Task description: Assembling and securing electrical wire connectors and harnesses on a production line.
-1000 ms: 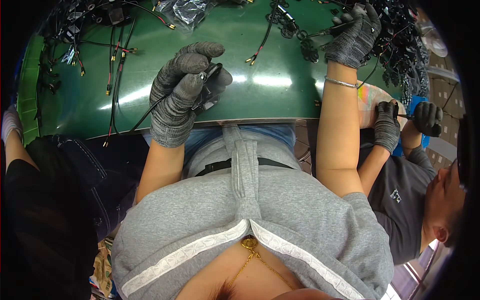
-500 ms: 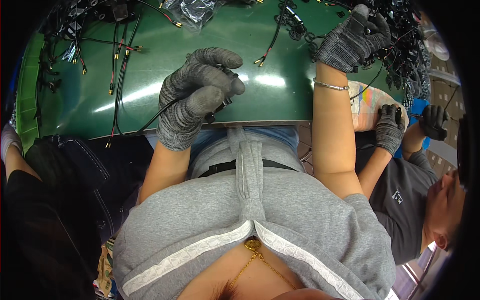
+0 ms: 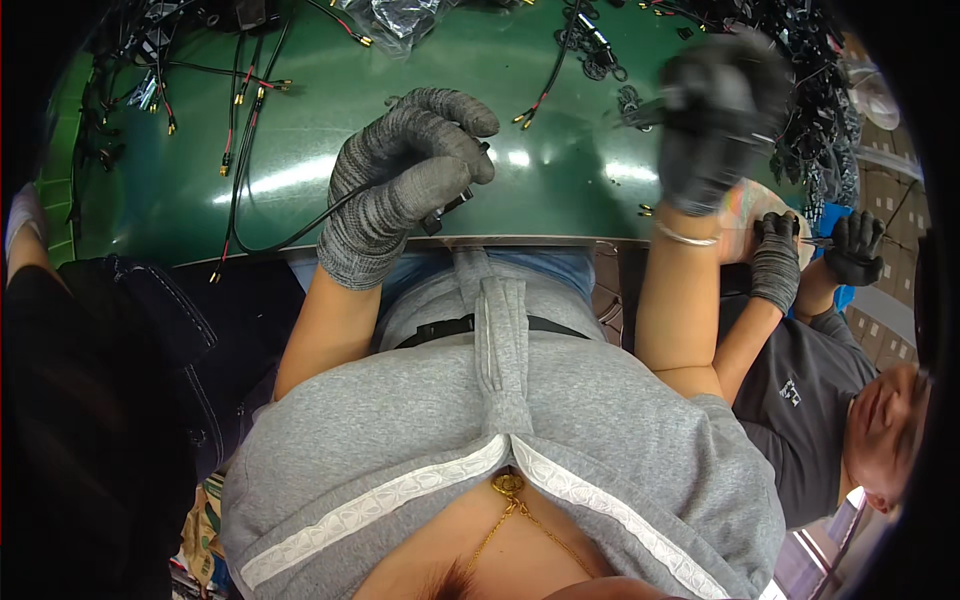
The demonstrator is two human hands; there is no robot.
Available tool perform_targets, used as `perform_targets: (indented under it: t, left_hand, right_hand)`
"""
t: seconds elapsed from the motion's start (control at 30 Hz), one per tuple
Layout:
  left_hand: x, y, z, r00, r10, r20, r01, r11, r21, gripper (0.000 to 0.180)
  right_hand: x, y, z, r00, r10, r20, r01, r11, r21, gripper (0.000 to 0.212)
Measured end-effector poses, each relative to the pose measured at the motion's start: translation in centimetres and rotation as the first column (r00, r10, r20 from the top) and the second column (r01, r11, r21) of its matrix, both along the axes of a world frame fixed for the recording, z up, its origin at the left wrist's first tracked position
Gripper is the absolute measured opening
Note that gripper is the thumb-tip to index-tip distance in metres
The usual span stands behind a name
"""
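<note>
My left hand [image 3: 405, 185], in a grey knitted glove, is closed around a small black part [image 3: 447, 210] just above the near edge of the green table. A black cable [image 3: 300, 237] runs back from the fist along the table edge, and red and black leads with gold tips lie at its far end. My right hand [image 3: 720, 125], gloved too, is smeared by motion over the table's right side. A dark, thin shape [image 3: 637, 116] juts out to its left; whether this is a finger or a held thing I cannot make out.
Black cables [image 3: 240, 110] with gold-tipped leads lie at left. Black rings [image 3: 600, 65] and a clear plastic bag [image 3: 395, 22] sit at the back. A heap of black parts [image 3: 810, 110] covers the right end. A co-worker's gloved hands [image 3: 777, 260] work at right; another person's hand [image 3: 25, 210] shows far left.
My right hand has swung down and toward me from the heap at the back right, blurring. My left hand has shifted slightly right, still around the black part.
</note>
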State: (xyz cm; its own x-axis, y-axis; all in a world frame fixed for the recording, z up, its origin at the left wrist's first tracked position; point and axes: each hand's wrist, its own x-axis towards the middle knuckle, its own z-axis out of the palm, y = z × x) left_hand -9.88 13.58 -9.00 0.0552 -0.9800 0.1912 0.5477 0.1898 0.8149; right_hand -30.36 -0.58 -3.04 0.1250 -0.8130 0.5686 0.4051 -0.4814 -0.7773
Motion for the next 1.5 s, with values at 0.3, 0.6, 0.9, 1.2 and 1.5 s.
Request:
perform_targets:
  t: [0.3,0.6,0.9,1.2,1.5]
  left_hand:
    - [-1.6,-0.6,0.5,0.958,0.108,0.266,-0.080,0.990,-0.113,0.055]
    - [-2.8,-0.5,2.7,0.917,0.023,0.397,-0.084,0.987,0.135,0.066]
    - [-2.6,-0.2,2.2,0.915,0.045,0.401,-0.097,0.989,0.111,0.061]
    - [-2.9,-0.8,1.4,0.959,0.034,0.280,-0.079,0.985,0.154,0.058]
    - [-4.2,-2.5,0.2,0.701,0.272,0.659,-0.208,0.962,-0.176,0.092]
  right_hand:
    - [1.7,2.1,4.9,0.879,0.422,0.223,-0.440,0.897,0.037,0.031]
    - [4.0,1.6,5.7,0.701,0.699,0.142,-0.691,0.715,-0.107,0.046]
    - [5.8,2.8,5.6,0.686,0.715,0.135,-0.697,0.699,-0.159,0.049]
    - [9.3,3.3,1.6,-0.049,0.508,0.860,-0.880,0.385,-0.278,0.040]
    - [4.6,1.3,4.4,0.837,0.519,0.174,-0.545,0.818,0.185,0.047]
